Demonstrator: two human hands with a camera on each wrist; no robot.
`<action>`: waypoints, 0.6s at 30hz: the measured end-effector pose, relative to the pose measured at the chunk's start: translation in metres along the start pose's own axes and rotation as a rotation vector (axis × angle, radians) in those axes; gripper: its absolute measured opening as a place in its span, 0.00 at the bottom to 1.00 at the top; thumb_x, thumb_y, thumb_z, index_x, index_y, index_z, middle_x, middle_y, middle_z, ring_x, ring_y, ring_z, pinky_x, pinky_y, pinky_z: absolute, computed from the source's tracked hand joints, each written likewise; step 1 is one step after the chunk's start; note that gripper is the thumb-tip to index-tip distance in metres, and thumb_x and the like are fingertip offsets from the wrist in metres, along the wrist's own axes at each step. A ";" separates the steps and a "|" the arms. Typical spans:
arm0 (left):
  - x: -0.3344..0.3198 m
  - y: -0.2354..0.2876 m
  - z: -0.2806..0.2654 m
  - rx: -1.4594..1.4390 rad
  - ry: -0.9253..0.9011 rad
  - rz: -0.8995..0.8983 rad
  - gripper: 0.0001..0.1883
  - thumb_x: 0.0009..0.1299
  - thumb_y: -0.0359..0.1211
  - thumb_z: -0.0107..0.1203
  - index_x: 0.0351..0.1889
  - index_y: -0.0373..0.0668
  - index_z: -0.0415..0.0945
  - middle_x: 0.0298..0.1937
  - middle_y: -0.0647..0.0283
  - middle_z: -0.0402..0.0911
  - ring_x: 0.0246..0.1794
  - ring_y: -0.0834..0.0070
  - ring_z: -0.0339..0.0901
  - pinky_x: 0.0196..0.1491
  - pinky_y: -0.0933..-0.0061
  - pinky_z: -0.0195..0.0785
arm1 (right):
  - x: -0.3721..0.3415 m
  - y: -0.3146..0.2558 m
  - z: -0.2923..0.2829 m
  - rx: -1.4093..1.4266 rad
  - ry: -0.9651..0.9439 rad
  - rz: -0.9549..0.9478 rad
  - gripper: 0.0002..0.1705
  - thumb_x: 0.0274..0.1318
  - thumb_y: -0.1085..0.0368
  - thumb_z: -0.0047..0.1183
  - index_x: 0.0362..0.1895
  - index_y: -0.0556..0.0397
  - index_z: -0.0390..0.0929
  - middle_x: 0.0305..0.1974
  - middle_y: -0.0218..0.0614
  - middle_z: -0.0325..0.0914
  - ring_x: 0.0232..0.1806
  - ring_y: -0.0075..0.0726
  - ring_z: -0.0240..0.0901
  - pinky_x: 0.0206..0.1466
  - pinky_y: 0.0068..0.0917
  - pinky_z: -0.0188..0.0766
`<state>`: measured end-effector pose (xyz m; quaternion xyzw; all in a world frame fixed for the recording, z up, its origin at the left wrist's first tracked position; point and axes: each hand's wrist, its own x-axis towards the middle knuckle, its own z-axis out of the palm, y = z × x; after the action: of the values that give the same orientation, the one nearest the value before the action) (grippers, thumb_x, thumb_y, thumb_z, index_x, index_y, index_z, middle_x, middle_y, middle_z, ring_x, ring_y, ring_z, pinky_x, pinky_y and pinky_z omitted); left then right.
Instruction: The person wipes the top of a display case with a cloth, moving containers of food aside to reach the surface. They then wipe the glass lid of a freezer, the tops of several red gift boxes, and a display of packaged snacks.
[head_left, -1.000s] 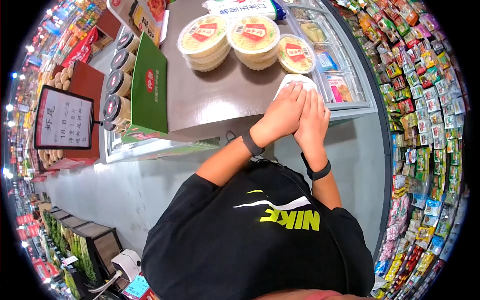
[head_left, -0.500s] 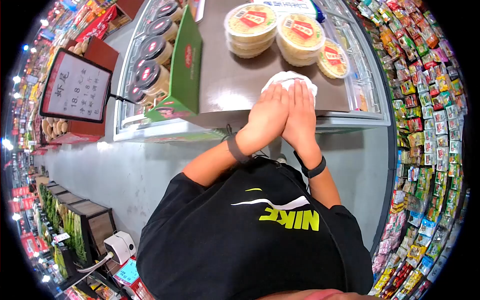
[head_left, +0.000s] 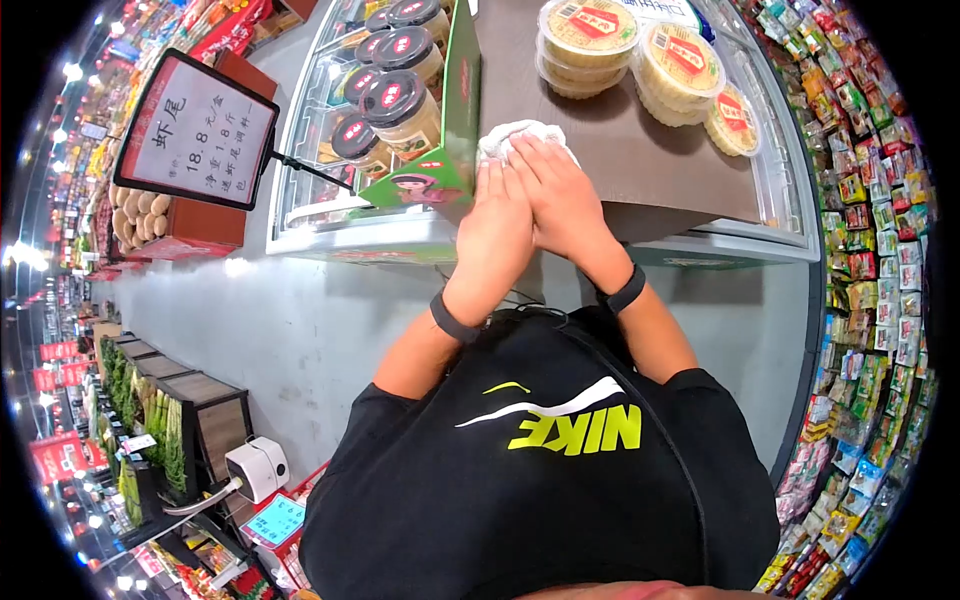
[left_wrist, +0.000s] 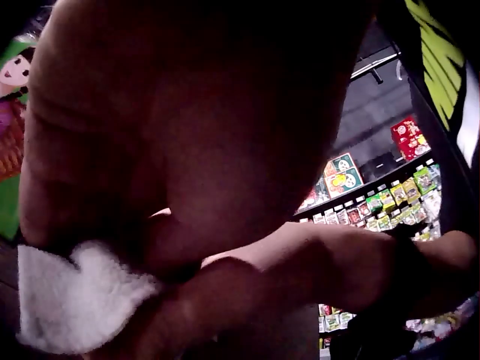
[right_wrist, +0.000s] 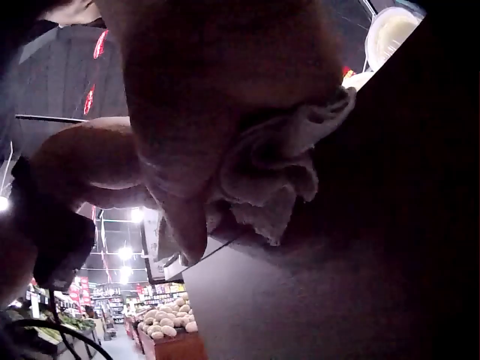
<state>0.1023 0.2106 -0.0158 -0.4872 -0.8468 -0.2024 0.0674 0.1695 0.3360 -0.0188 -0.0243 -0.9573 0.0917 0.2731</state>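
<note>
In the head view both hands lie side by side on a white cloth (head_left: 520, 135) at the near left of a brown counter top (head_left: 640, 180). The left hand (head_left: 495, 228) has its straight fingers on the cloth, close beside a green display box (head_left: 462, 100). Against it, the right hand (head_left: 568, 205) presses down with extended fingers, partly overlapping the left. Bunched folds of the cloth (right_wrist: 274, 161) show under the right hand in the right wrist view. A white fuzzy part of the cloth (left_wrist: 79, 296) sticks out beside the left hand in the left wrist view.
Lidded jars (head_left: 395, 98) stand in the green box. Stacked round tubs (head_left: 588, 40) and a smaller tub (head_left: 735, 120) sit farther back right. A price sign (head_left: 198, 128) juts out at the left. A freezer edge (head_left: 740, 245) runs along the front; packaged goods (head_left: 865, 250) hang at the right.
Both hands have slid the cloth leftward along the counter's front, from beside the small tub to the green box. The head view has shifted too, so the tubs and box appear farther right.
</note>
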 end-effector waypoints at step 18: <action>0.033 0.089 0.029 -0.017 0.165 0.477 0.18 0.56 0.26 0.58 0.45 0.30 0.76 0.48 0.47 0.78 0.54 0.51 0.75 0.59 0.59 0.71 | -0.103 0.035 -0.059 -0.061 0.221 0.380 0.36 0.44 0.78 0.59 0.64 0.60 0.76 0.67 0.43 0.75 0.71 0.48 0.69 0.75 0.45 0.65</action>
<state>0.1640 0.2879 -0.0069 -0.6556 -0.6978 -0.2271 0.1779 0.2880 0.3696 -0.0293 -0.2225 -0.9021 0.1094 0.3531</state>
